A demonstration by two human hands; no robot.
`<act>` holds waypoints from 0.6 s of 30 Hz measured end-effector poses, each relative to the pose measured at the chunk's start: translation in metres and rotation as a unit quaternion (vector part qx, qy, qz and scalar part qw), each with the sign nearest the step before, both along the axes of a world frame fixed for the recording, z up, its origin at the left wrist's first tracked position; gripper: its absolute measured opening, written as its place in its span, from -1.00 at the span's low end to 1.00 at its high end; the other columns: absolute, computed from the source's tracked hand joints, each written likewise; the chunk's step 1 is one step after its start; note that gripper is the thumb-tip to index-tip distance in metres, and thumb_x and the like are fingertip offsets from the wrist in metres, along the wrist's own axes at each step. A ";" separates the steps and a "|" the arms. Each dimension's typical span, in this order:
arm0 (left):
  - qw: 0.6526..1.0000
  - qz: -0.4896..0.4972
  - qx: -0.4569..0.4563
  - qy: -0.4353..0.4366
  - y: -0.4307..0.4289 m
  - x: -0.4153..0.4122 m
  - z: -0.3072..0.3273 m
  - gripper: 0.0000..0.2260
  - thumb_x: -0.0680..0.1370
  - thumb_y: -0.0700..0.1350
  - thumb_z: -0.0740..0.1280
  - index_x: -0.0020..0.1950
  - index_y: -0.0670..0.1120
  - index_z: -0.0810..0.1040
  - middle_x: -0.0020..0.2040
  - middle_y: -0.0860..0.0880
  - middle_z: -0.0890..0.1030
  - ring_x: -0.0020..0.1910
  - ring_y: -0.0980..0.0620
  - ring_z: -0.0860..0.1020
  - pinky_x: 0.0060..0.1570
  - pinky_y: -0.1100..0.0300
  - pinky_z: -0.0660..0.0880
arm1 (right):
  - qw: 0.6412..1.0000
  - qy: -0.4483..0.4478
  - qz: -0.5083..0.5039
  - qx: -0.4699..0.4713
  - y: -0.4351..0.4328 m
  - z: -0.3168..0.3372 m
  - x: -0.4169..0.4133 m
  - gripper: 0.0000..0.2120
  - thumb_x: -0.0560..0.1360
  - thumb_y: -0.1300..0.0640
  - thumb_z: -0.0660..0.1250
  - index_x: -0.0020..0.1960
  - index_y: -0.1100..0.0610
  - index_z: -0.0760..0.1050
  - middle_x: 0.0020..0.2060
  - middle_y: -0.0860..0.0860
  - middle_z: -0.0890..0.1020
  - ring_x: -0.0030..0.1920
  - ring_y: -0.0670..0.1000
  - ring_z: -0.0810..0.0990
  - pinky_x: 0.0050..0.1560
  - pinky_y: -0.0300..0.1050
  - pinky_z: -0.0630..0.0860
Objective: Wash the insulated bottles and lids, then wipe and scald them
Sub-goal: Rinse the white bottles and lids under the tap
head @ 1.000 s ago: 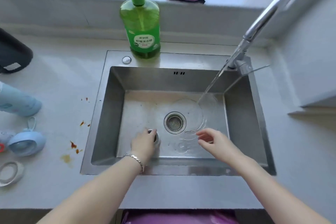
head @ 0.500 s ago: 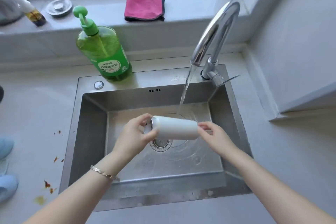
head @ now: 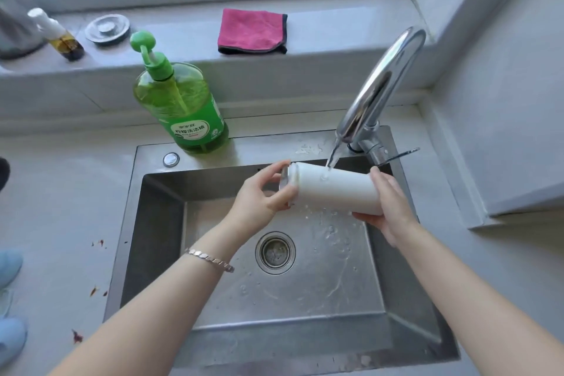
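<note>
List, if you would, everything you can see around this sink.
insulated bottle: one, white, held sideways under the running water
faucet: one, chrome, sink's back right
sink: one, steel, set in the counter
dish soap bottle: one, green, sink's back ledge
cloth: one, pink, windowsill
round lid: one, grey metal, windowsill
small bottle: one, amber, windowsill left
blue objects: two, pale, counter's left edge
left hand: one, fingers grip the bottle's mouth end
right hand: one, holds the bottle's base
</note>
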State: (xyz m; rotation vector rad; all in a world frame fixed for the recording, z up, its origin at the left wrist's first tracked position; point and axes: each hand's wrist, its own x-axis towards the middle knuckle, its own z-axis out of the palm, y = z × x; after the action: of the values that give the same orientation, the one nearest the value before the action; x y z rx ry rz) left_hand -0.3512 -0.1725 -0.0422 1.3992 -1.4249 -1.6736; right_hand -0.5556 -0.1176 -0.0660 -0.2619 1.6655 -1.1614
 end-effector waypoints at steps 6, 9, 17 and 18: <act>0.996 -0.082 -0.033 -0.029 0.009 -0.044 0.009 -0.88 0.59 -0.09 0.24 0.08 0.10 0.46 -0.08 -0.04 0.53 -0.27 -0.05 0.58 -0.15 -0.07 0.59 | 0.994 0.063 -0.089 -0.024 0.028 0.000 -0.028 -0.80 0.48 -0.09 0.29 0.04 -0.02 0.44 -0.10 -0.03 0.47 -0.10 0.01 0.50 -0.11 0.05 0.55; 0.982 -0.107 -0.060 -0.142 0.014 -0.063 0.010 -0.72 0.64 0.04 0.02 0.02 -0.13 0.39 -0.14 -0.18 0.53 -0.36 -0.09 0.53 -0.40 0.10 0.53 | 0.987 0.127 -0.078 -0.065 0.038 0.010 -0.030 -0.80 0.28 -0.22 0.30 -0.17 -0.16 0.45 -0.14 -0.11 0.49 -0.10 -0.06 0.49 -0.10 -0.05 0.49; 0.961 -0.059 -0.106 -0.249 0.016 -0.037 0.011 -0.62 0.62 0.04 -0.09 -0.03 -0.18 0.39 -0.19 -0.12 0.49 -0.20 -0.14 0.43 -0.24 0.09 0.29 | 0.973 0.190 -0.007 -0.130 0.030 0.009 -0.004 -0.85 0.36 -0.14 0.24 -0.14 -0.09 0.42 -0.16 -0.14 0.48 -0.15 -0.23 0.48 -0.18 -0.34 0.43; 0.956 -0.049 -0.158 -0.240 0.020 -0.027 0.014 -0.60 0.60 0.11 -0.07 -0.05 -0.15 0.38 -0.24 -0.07 0.49 -0.20 -0.11 0.43 -0.25 0.10 0.22 | 0.984 0.147 0.002 -0.104 0.024 0.008 -0.002 -0.88 0.42 -0.13 0.25 -0.13 -0.10 0.43 -0.14 -0.09 0.49 -0.14 -0.11 0.49 -0.19 -0.21 0.48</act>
State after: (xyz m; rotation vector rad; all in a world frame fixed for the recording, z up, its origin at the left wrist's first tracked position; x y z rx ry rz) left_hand -0.3784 -0.1528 -0.0285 1.6304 -1.9550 -1.1237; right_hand -0.5573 -0.0933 -0.0578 -0.5927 1.7957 -1.3468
